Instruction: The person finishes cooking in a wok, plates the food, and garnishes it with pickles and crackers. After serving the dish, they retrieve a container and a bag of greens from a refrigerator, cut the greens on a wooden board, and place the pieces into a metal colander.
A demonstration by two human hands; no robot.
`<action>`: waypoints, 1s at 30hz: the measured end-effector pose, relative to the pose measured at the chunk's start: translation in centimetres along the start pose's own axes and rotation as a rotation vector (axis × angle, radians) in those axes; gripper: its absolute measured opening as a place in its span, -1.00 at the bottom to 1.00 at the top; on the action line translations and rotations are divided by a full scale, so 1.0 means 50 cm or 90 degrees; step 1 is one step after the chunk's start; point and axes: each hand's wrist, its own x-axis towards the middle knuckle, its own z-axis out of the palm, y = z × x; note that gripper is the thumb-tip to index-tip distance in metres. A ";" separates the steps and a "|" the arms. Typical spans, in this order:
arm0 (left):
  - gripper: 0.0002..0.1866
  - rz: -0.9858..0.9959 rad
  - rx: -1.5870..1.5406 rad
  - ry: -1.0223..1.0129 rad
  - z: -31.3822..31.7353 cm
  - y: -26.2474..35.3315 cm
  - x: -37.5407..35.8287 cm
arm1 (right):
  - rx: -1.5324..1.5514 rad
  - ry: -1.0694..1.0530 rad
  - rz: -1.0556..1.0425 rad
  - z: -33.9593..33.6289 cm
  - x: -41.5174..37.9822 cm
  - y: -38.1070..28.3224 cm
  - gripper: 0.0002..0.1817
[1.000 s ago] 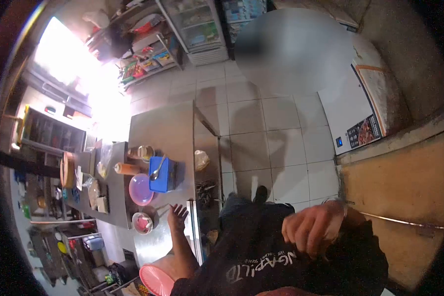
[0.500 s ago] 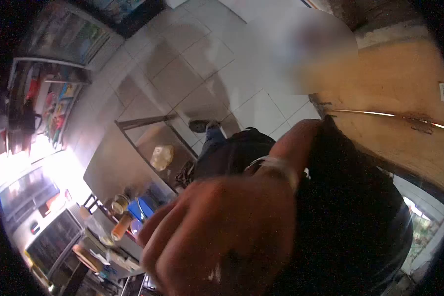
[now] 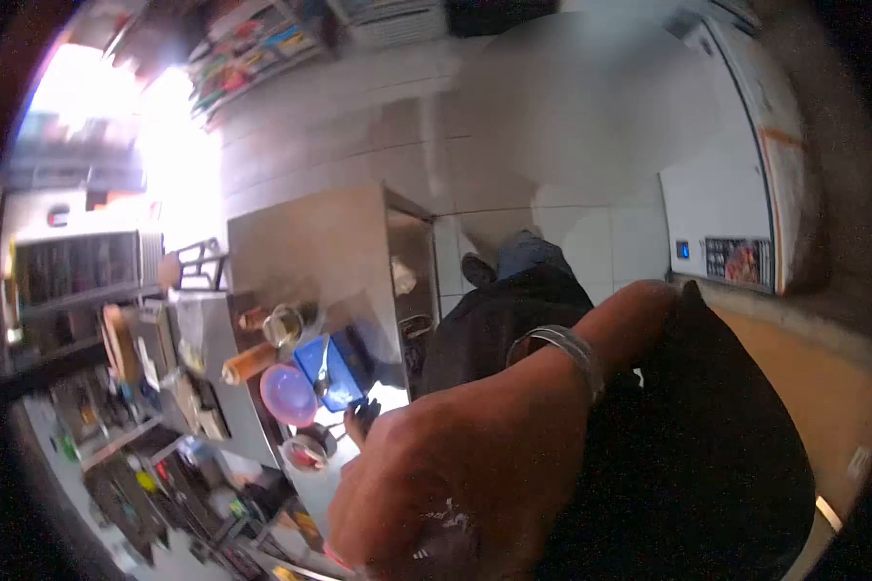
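My right hand point(image 3: 421, 484) is large in the lower middle, its back towards the camera and its fingers curled; what they hold, if anything, is hidden. A silvery band point(image 3: 567, 349) circles the wrist. Beyond the knuckles a finger-like shape touches a small dark thing point(image 3: 363, 412), too unclear to name. Close by on the table point(image 3: 305, 232) are a blue tray point(image 3: 334, 358) with a metal utensil in it, a purple bowl point(image 3: 288, 395) and a container with something red point(image 3: 303, 453). My left hand does not show.
A glass jar point(image 3: 283, 326) and an orange-brown cylinder point(image 3: 249, 363) stand near the tray. A dark stool point(image 3: 201, 263) is at the left, and a white appliance point(image 3: 712, 194) at the upper right. Shelves point(image 3: 252, 53) line the top left; tiled floor lies beyond the table.
The view has turned, bringing the blue tray, bowl and white appliance more fully into sight. My right hand sits slightly lower and further right in the picture, its fingers now more hidden.
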 end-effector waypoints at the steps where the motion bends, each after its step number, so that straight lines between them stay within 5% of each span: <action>1: -0.56 0.033 -0.001 0.018 0.019 -0.022 -0.018 | 0.006 -0.013 0.018 -0.009 0.013 0.006 -0.65; 4: -0.72 0.214 0.055 0.084 0.206 -0.069 -0.082 | 0.028 -0.050 0.067 -0.030 0.040 0.018 -0.65; 6: -0.69 -0.001 -0.230 0.125 0.234 -0.056 -0.075 | 0.050 -0.064 0.087 -0.045 0.055 0.011 -0.66; 11: -0.58 0.125 -0.118 0.149 0.387 -0.043 -0.150 | 0.034 -0.071 0.121 -0.065 0.073 -0.002 -0.67; 14: -0.57 0.156 -0.195 0.280 0.384 -0.040 -0.153 | 0.000 -0.064 0.130 -0.083 0.075 -0.027 -0.67; 19: -0.58 0.188 -0.066 0.273 0.350 -0.036 -0.152 | -0.154 -0.110 0.127 -0.116 0.054 -0.071 -0.62; 22: -0.72 0.241 -0.161 0.228 0.342 -0.032 -0.146 | -0.174 -0.137 0.161 -0.156 0.011 -0.063 -0.51; 24: -0.74 0.227 -0.145 0.232 0.346 -0.024 -0.149 | -0.091 -0.021 0.253 -0.205 -0.063 -0.033 -0.55; 26: -0.72 0.209 -0.161 0.231 0.331 -0.031 -0.140 | -0.265 0.258 0.506 -0.261 -0.146 -0.016 -0.60; 28: -0.71 0.201 -0.186 0.242 0.310 -0.057 -0.125 | -0.529 0.430 0.620 -0.332 -0.254 0.040 -0.59; 30: -0.70 0.184 -0.156 0.221 0.277 -0.073 -0.113 | -0.883 0.381 0.878 -0.366 -0.373 0.054 -0.49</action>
